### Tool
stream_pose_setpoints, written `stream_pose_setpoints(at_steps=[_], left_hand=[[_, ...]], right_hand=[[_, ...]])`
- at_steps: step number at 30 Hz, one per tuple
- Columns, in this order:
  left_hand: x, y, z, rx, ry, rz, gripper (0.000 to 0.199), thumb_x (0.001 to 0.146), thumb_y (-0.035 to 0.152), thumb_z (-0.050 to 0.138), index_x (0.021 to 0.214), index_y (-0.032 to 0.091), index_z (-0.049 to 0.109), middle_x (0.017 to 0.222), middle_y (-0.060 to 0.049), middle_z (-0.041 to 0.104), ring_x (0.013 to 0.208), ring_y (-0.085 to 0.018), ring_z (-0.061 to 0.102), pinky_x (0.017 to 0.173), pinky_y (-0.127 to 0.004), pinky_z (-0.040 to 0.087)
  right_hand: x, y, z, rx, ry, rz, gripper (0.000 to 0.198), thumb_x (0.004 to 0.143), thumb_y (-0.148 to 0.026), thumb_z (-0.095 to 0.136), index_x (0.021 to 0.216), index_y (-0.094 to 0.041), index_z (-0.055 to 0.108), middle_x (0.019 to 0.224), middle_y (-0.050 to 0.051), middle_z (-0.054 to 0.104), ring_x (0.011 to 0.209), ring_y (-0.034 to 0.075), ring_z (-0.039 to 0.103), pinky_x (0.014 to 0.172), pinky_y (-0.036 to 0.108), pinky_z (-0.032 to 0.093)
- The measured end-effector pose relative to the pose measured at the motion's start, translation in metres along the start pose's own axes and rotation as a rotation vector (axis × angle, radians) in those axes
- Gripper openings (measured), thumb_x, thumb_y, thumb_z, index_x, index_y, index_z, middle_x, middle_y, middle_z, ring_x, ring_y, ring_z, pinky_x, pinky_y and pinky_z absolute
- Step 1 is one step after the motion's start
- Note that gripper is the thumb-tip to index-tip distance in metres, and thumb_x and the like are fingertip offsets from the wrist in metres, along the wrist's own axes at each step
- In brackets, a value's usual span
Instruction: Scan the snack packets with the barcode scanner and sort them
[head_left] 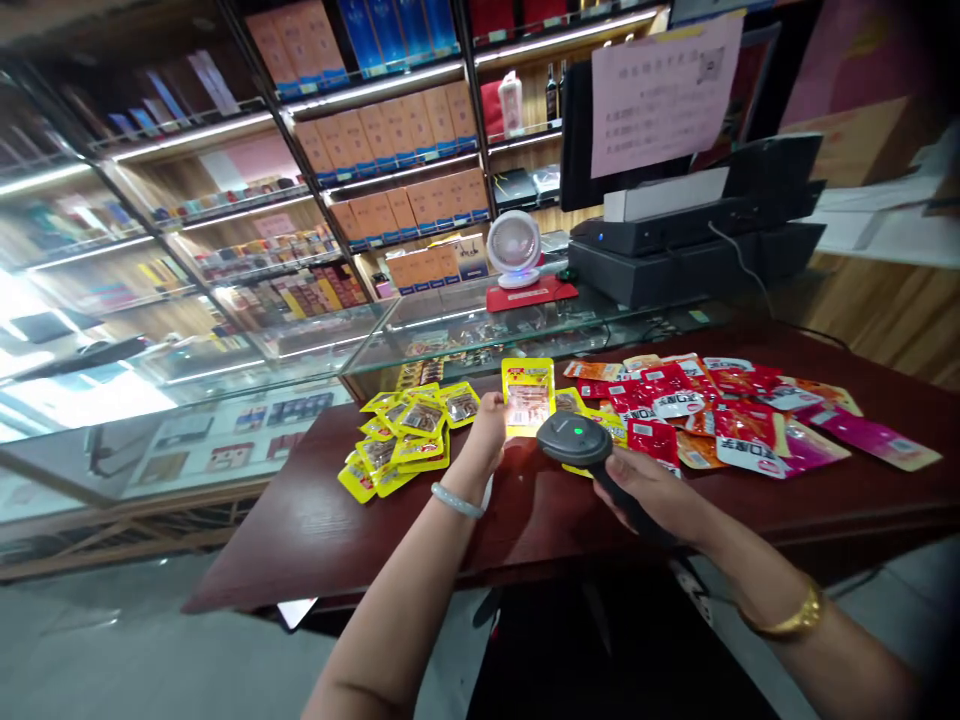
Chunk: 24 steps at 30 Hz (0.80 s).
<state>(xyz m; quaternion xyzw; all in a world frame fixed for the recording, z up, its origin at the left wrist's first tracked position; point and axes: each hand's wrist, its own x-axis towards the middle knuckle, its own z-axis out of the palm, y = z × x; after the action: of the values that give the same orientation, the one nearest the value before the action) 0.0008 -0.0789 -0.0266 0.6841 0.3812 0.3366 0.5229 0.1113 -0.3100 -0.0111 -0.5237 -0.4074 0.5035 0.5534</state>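
My left hand (489, 432) grips a yellow snack packet (529, 395) by its left edge, held upright with a lit patch on its clear window. In my right hand (651, 492) is a black barcode scanner (576, 440), a green light showing on top and its head facing the packet. Left of my left hand lies a pile of similar yellow packets (416, 418) on the dark red desk (315, 530). Several red, orange and purple snack packets (750, 430) spread to the right of the scanner; part of a yellow packet shows behind it.
A glass display counter (367, 350) adjoins the desk's far edge. On it stand a small white fan (514, 245) and a black point-of-sale machine (690, 240) with a paper notice (664, 95). Shelves of boxes (390, 130) line the wall behind.
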Motion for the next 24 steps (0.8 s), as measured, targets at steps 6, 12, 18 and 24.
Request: stream_pose_setpoints(at_steps=[6,12,18,24], left_hand=[[0.001,0.004,-0.06,0.415,0.455,0.066,0.035,0.085,0.029,0.059,0.117,0.017,0.052,0.107,-0.011,0.067,0.1,-0.024,0.065,0.086,-0.037,0.051],[-0.013,0.018,-0.007,0.971,0.138,0.309,0.039,0.091,0.05,0.053,0.108,0.017,0.065,0.111,-0.013,0.068,0.112,-0.028,0.059,0.101,-0.04,0.042],[-0.001,0.017,0.07,1.183,-0.037,0.097,0.067,0.08,0.07,0.056,0.103,0.009,0.068,0.114,-0.024,0.065,0.114,-0.037,0.058,0.092,-0.041,0.044],[0.012,0.006,0.065,0.751,-0.097,-0.001,0.028,0.078,0.041,0.07,0.089,0.018,0.06,0.089,-0.009,0.069,0.083,-0.023,0.065,0.072,-0.029,0.044]], right_hand=[[-0.014,0.014,-0.012,0.025,-0.033,-0.003,0.052,0.086,-0.071,0.052,0.082,-0.02,0.046,0.064,-0.006,0.048,0.044,0.005,0.043,0.041,0.017,0.035],[-0.024,0.03,-0.024,0.021,0.043,-0.008,0.05,0.088,-0.07,0.05,0.081,-0.021,0.045,0.061,-0.007,0.048,0.043,0.005,0.043,0.04,0.017,0.035],[-0.036,0.028,-0.037,0.027,0.139,0.04,0.052,0.084,-0.073,0.053,0.084,-0.021,0.046,0.061,-0.007,0.048,0.042,0.005,0.044,0.04,0.017,0.036],[-0.047,0.025,-0.049,0.042,0.226,0.009,0.053,0.084,-0.072,0.056,0.086,-0.019,0.05,0.062,-0.006,0.05,0.044,0.006,0.045,0.041,0.018,0.037]])
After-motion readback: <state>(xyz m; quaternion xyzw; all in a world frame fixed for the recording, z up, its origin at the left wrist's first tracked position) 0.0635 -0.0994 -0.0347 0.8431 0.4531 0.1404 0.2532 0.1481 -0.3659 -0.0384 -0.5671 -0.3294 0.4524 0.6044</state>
